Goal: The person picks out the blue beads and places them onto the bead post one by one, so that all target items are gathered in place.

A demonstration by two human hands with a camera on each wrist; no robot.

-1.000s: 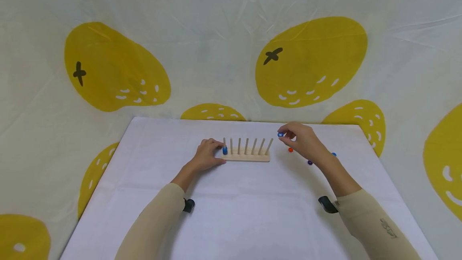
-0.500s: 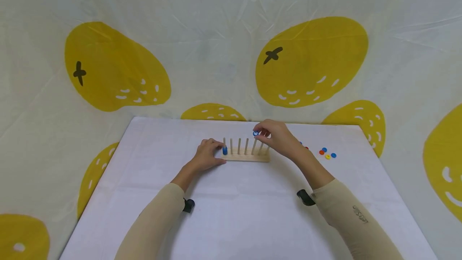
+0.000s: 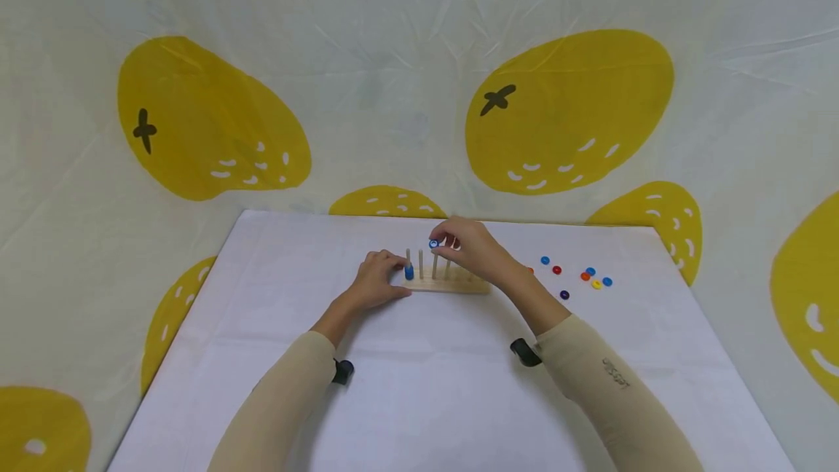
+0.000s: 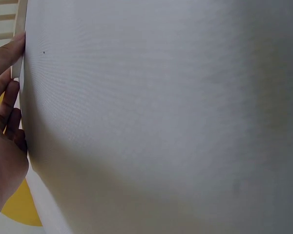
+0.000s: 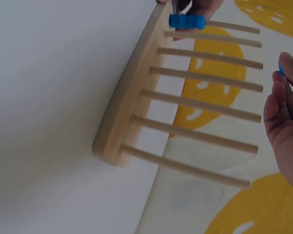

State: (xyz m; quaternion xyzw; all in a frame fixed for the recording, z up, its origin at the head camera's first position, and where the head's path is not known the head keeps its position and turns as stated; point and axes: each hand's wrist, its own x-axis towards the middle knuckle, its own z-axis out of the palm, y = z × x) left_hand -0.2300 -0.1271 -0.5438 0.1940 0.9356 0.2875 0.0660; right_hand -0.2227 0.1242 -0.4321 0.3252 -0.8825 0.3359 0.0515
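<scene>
A wooden peg rack (image 3: 452, 286) with several upright pegs stands on the white table. Several blue beads (image 5: 186, 21) are stacked low on its leftmost peg. At that end my left hand (image 3: 376, 282) holds the base, thumb at the front and fingers around the end; the left wrist view catches the thumb (image 4: 9, 52) on the wood. My right hand (image 3: 477, 252) pinches one blue bead (image 3: 433, 244) between thumb and fingertips, at about the top of the third peg from the left in the head view. The right wrist view shows that hand apart from the pegs.
Right of the rack lie several loose beads: blue (image 3: 545, 260), red (image 3: 556, 269), dark purple (image 3: 564, 295), yellow (image 3: 596, 285) and others. My right forearm partly covers an orange one. Behind the table hangs a pale cloth (image 3: 393, 115) with yellow fruit prints.
My right hand has carried the blue bead leftward from beside the rack's right end to above its pegs, uncovering loose beads on the right. My left hand has stayed put.
</scene>
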